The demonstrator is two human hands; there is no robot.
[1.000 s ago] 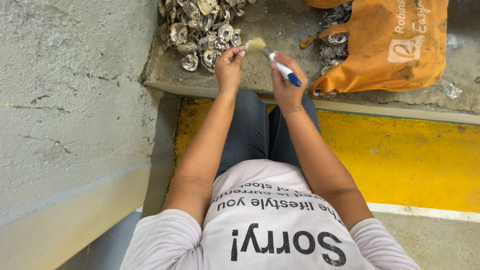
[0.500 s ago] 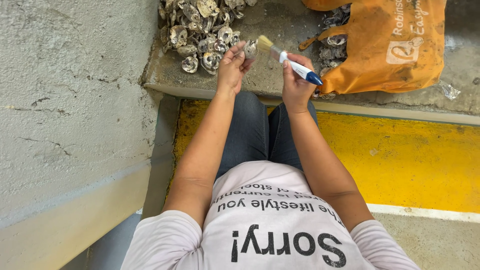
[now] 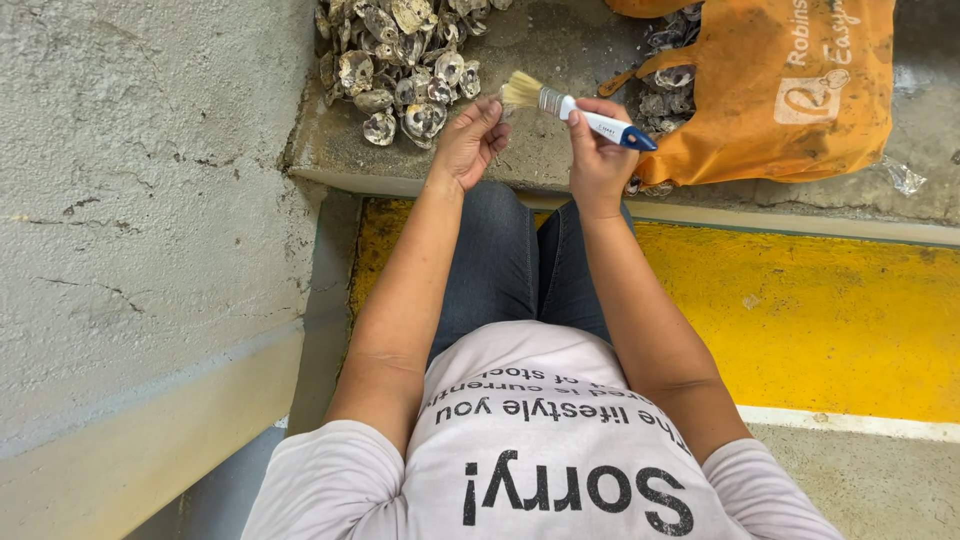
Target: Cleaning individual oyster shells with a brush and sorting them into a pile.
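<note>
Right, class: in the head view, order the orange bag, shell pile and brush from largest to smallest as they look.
1. Orange bag, partly cut off by the frame
2. Shell pile, also cut off
3. Brush

The person is wearing a pale pinkish-white short-sleeved cotton T-shirt [image 3: 540, 450] with dark printed lettering across the chest, and dark blue-grey denim jeans [image 3: 520, 270]. Both forearms are showing bare below the short sleeves, without watch or rings.
</note>
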